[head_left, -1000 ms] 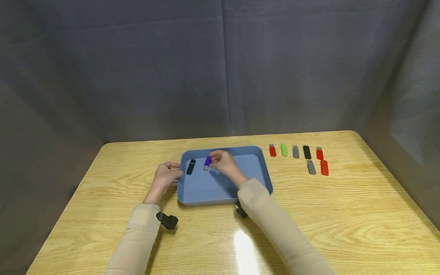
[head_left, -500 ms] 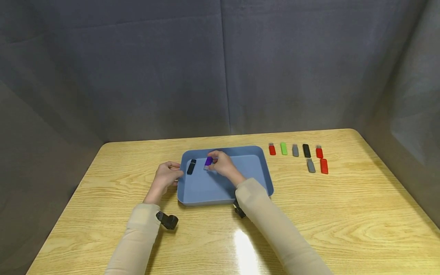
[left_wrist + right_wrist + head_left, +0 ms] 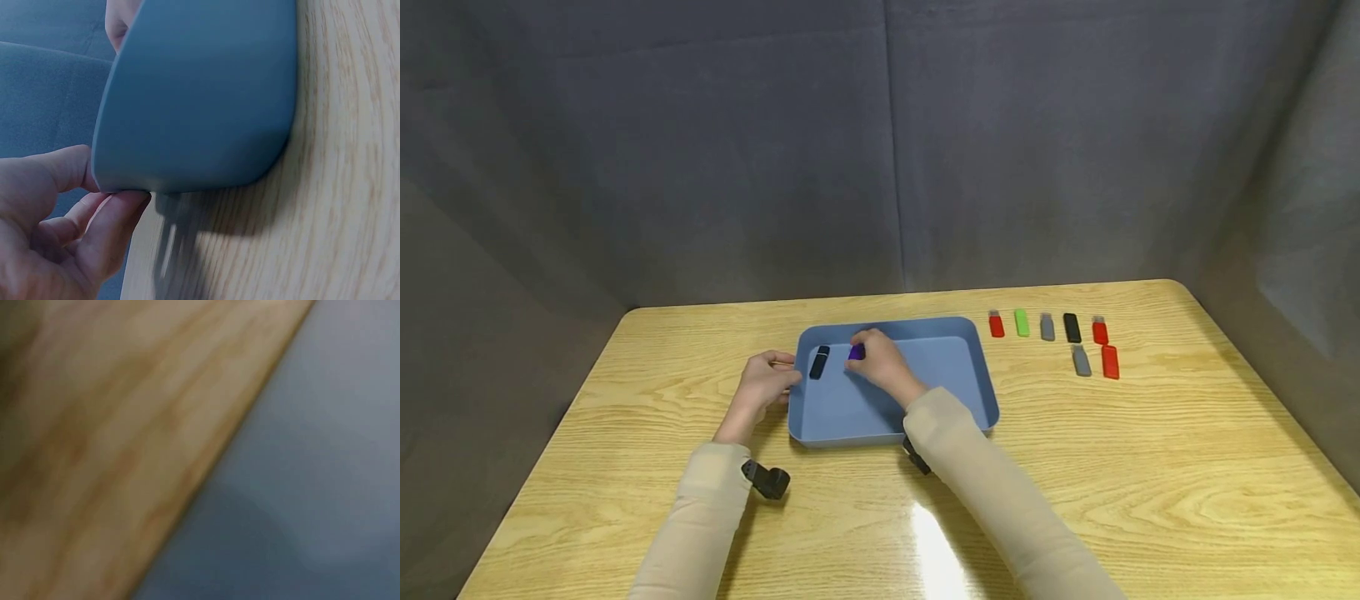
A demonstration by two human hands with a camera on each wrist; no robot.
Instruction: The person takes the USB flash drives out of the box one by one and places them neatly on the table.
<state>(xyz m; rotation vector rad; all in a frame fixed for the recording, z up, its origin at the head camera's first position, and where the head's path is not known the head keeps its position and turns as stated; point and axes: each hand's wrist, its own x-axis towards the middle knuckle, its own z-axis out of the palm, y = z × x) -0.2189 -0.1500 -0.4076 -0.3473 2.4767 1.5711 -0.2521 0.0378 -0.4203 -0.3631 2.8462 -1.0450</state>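
A shallow blue tray [image 3: 917, 400] lies on the wooden table. My left hand [image 3: 763, 387] grips its left wall; in the left wrist view, that hand's [image 3: 69, 219] thumb and fingertips meet at the tray's [image 3: 200, 100] rim. Inside the tray, my right hand [image 3: 880, 360] pinches a purple USB stick [image 3: 856, 353], mostly hidden behind the fingers. Left of it in the tray is a black USB stick [image 3: 819, 363], slightly slanted. The right wrist view is blurred and shows only tray [image 3: 312, 456] and table, no fingers.
Right of the tray, USB sticks lie in two rows: a red one [image 3: 996, 324], a green one [image 3: 1022, 322], a grey one [image 3: 1047, 327], a black one [image 3: 1072, 328] and others. A grey curtain [image 3: 775, 167] stands behind the table [image 3: 1150, 467].
My right hand has closed its fingers over the purple USB stick, which showed more fully before. The left hand stays at the tray's wall.
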